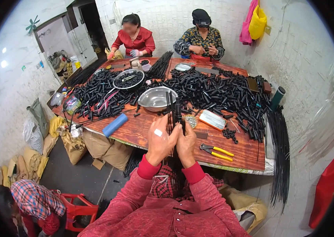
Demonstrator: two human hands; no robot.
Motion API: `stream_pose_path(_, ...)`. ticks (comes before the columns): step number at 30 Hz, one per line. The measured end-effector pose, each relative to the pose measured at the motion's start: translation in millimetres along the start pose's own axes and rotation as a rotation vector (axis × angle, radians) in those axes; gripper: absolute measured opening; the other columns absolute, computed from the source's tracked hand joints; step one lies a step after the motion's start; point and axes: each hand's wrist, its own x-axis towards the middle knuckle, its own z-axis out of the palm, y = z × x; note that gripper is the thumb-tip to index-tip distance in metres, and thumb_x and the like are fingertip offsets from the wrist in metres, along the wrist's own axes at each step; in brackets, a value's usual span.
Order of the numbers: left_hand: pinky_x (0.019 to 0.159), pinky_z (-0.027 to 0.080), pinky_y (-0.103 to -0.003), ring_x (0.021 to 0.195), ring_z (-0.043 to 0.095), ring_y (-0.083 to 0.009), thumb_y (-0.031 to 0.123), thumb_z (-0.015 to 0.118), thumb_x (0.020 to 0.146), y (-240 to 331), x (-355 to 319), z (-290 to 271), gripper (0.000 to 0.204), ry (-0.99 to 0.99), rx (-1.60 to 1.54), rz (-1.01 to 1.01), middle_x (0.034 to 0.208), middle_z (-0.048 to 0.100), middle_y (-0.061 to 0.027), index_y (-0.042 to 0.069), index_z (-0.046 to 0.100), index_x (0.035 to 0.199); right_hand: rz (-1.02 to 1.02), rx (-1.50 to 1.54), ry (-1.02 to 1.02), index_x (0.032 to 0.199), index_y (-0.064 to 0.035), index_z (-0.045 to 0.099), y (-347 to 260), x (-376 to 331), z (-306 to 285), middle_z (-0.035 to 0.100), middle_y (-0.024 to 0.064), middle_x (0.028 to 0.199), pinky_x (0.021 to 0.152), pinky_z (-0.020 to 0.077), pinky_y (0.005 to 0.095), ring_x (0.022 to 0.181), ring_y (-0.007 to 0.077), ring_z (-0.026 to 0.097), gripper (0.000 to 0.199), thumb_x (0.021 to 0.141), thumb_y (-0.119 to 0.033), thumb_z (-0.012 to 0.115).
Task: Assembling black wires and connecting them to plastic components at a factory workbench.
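Above the near edge of the red-brown wooden table [242, 158], my two hands meet. My left hand [159, 139], with a white patch on its back, is closed around several thin black rods [169, 107] that stand upright and run down below the hand. My right hand [186, 144] presses close beside it, its fingers closed on a short black tube [178, 106]. The fingertips partly hide how tube and rods meet. Just beyond my hands sits a wide metal bowl [141, 101]. Pliers with yellow handles [221, 153] lie right of my right hand.
Black tubes [218, 93] are heaped across the table. Nearby are a blue roll [115, 125], a clear dish of small metal bits [191, 121], an orange-rimmed tray [213, 119] and black rings [230, 135]. Two people work opposite; another bends low at left by a red stool [80, 209].
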Motion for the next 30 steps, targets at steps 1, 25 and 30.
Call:
stream_pose_path(1, 0.076, 0.050, -0.047, 0.089, 0.066, -0.0367, 0.018, 0.075, 0.088, 1.6, 3.3, -3.0, 0.035, -0.043, -0.017, 0.001, 0.097, 0.070, -0.0181, 0.003, 0.067, 0.119, 0.003, 0.004, 0.000, 0.124, 0.0020, 0.065, -4.0, -3.2, 1.4, 0.070, 0.0020, 0.106, 0.082, 0.0519, 0.0255, 0.093, 0.0075, 0.061, 0.023, 0.106, -0.009, 0.057)
stream_pose_path(25, 0.048, 0.040, -0.027, 0.056, 0.056, -0.0043, 0.011, 0.071, 0.096, -6.0, 7.3, -71.0, 0.021, -0.271, -0.435, -0.319, 0.071, 0.067, -0.0038, -0.001, 0.068, 0.113, -0.196, -0.073, -0.009, 0.126, -0.0032, 0.067, -40.1, -41.2, 36.7, 0.075, 0.0133, 0.092, 0.067, 0.0539, 0.0346, 0.078, 0.0175, 0.072, 0.028, 0.101, -0.015, 0.067)
stream_pose_path(30, 0.055, 0.051, -0.022, 0.069, 0.065, -0.0053, 0.009, 0.072, 0.096, -0.3, 5.8, -97.3, 0.023, -0.260, -0.411, -0.494, 0.088, 0.074, -0.0040, -0.003, 0.072, 0.116, -0.141, -0.078, -0.078, 0.127, -0.0016, 0.069, -36.3, -45.7, 52.9, 0.076, 0.0139, 0.094, 0.072, 0.0548, 0.0325, 0.081, 0.0150, 0.071, 0.029, 0.101, -0.015, 0.068)
